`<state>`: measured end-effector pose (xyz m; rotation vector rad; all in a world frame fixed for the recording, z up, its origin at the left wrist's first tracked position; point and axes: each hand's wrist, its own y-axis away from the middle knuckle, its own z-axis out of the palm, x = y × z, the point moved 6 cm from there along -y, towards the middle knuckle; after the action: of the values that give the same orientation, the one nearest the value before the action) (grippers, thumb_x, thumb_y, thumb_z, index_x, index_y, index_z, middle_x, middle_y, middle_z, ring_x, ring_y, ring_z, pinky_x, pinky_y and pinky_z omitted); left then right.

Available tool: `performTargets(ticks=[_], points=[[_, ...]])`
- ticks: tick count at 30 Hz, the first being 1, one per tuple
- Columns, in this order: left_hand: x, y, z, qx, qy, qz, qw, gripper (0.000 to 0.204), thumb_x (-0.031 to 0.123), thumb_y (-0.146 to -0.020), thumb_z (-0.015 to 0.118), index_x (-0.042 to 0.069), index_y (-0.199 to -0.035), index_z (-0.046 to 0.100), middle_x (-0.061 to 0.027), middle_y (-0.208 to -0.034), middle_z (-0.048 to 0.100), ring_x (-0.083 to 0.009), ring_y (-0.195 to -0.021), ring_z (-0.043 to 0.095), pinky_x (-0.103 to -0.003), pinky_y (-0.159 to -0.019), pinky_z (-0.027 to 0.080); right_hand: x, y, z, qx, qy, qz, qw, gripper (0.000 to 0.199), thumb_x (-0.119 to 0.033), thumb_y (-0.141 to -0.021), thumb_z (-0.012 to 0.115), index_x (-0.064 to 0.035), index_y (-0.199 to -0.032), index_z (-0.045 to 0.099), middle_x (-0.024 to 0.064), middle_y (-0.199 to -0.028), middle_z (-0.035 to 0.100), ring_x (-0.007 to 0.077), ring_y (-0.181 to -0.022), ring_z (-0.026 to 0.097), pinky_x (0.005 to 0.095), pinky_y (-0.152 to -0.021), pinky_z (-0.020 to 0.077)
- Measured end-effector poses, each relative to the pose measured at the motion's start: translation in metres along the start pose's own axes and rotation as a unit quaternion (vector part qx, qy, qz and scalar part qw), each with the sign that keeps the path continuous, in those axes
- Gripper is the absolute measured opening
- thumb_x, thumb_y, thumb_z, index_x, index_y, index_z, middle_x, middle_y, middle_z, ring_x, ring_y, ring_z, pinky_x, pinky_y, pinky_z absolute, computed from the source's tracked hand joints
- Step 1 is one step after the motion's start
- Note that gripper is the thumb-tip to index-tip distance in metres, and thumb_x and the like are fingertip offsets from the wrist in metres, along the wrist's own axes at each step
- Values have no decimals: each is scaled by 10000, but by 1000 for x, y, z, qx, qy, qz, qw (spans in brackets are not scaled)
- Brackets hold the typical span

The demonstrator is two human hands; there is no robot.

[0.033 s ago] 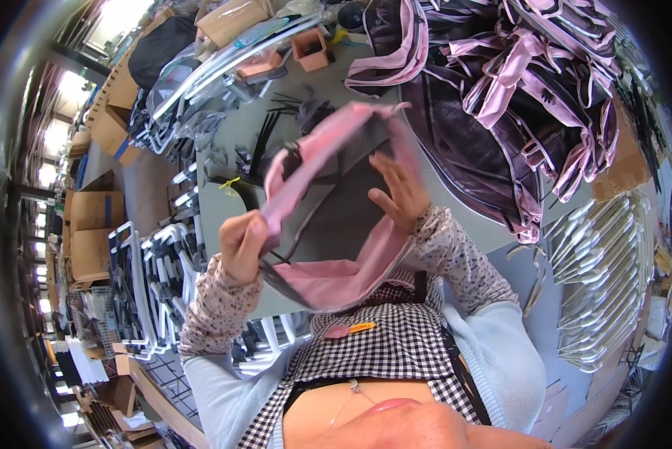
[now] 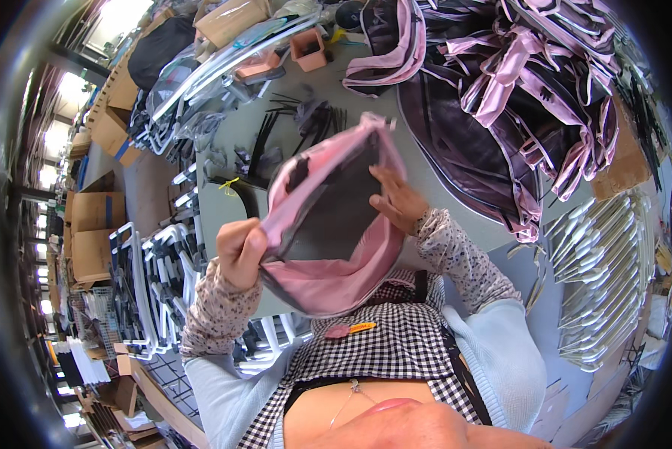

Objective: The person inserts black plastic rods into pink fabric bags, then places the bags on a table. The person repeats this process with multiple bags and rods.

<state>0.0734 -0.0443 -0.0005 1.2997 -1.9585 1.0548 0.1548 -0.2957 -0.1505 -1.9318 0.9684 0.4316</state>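
My left hand is closed on the pink edge of a fabric cover with a dark mesh panel, which hangs spread above the table in front of me. The cover gapes in the middle, and its pink band curves along the near side close to my apron. On the other side, my right hand reaches over the pink rim with fingers and thumb apart, resting against the inside of the cover. Some of its fingertips overlap the dark mesh.
A large heap of pink and black fabric covers covers the far right of the table. Black strips and orange bins lie beyond the cover. White metal frames stand at left, wire parts at right.
The far tip of the cover has dropped slightly and its sides have settled into a wider opening. My right hand has tilted a little; my left hand has barely moved.
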Motion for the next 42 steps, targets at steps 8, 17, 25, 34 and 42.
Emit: performTargets(ticks=[8, 17, 25, 34, 42], points=[[87, -10, 19, -79, -21, 165, 983, 578, 505, -968, 499, 54, -607, 461, -39, -511, 420, -205, -395, 397, -345, -402, 287, -9, -39, -112, 105, -44, -150, 982, 553, -486, -795, 716, -53, -1110, 579, 92, -1032, 607, 316, -1004, 577, 398, -856, 478], [139, 3, 44, -101, -46, 209, 971, 552, 514, -965, 502, 105, -600, 436, -12, -535, 490, -187, -398, 460, -312, -394, 326, -27, -80, -145, -54, -73, -322, 943, 455, -602, -815, 611, -149, -777, 607, -2, -696, 572, 186, -656, 624, 307, -595, 504], [138, 6, 69, -185, -47, 186, 964, 498, 489, -943, 568, 77, -664, 545, -42, -600, 558, -216, -461, 551, -308, -417, 406, -55, -66, -164, -10, -33, -364, 931, 463, -602, -767, 646, -155, -709, 539, -35, -644, 511, 151, -599, 592, 290, -542, 475], [150, 15, 86, -276, -77, 148, 947, 488, 534, -885, 627, 77, -713, 625, -26, -553, 507, -212, -425, 519, -330, -391, 376, -58, -44, -166, -63, -55, -352, 932, 483, -571, -832, 629, -132, -654, 533, -10, -577, 505, 183, -553, 588, 313, -494, 454], [191, 5, 110, -371, -130, 179, 902, 480, 503, -811, 715, 122, -612, 502, 8, -532, 425, -178, -411, 477, -319, -371, 338, -81, -30, -177, -60, -106, -332, 935, 493, -559, -861, 598, -126, -638, 516, -4, -560, 495, 193, -529, 571, 325, -483, 442]])
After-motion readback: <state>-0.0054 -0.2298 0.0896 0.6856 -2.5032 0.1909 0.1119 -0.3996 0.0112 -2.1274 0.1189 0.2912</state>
